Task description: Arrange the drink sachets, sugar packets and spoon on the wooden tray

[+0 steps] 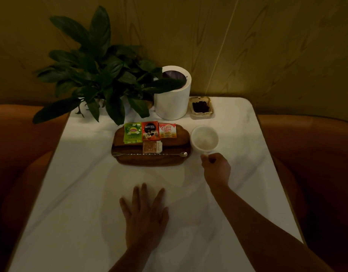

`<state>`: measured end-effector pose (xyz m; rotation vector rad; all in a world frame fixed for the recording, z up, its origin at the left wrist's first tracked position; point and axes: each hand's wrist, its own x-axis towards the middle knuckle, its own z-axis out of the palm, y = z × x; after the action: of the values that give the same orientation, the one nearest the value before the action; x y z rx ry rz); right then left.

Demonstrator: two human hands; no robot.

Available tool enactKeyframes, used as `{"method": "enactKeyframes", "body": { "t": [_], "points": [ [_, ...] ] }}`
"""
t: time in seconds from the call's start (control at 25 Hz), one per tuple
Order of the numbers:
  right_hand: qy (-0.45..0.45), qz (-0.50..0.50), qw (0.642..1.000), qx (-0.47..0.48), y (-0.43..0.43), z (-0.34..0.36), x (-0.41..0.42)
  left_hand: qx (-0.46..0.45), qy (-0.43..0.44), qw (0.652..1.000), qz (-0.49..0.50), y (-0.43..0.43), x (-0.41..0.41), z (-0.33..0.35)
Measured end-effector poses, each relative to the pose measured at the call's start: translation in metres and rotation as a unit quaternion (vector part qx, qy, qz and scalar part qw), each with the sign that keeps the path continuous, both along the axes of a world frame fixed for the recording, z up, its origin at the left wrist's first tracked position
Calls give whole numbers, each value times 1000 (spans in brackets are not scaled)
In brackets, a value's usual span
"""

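Note:
The wooden tray [130,160] lies mid-table. Along its far edge sit a green tea sachet [132,132], a red coffee sachet [150,131] and an orange creamer sachet [167,130]. Brown and white sugar packets [152,147] lie just in front of them. A long metal spoon [149,154] lies across the tray's near part. My right hand [216,168] pinches the handle of a white cup [204,138] standing right of the tray. My left hand [144,216] rests flat on the table, fingers spread, well in front of the tray.
A leafy potted plant [102,75] stands at the back left. A white cylindrical bin [174,103] and a small glass dish of dark bits [201,107] stand behind the tray. Orange seats flank the white table [81,193].

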<state>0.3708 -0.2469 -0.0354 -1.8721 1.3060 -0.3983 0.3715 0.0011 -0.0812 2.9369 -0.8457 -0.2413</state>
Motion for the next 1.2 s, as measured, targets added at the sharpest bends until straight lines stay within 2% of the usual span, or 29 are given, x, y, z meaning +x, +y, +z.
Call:
{"method": "enactKeyframes", "body": {
  "t": [0.8, 1.2],
  "points": [
    [-28, -17, 999, 13, 5, -3, 3, 3, 2, 1000, 1, 2, 3, 0],
    [-5, 14, 1000, 13, 5, 7, -4, 9, 2, 1000, -5, 0, 2, 6]
  ]
}}
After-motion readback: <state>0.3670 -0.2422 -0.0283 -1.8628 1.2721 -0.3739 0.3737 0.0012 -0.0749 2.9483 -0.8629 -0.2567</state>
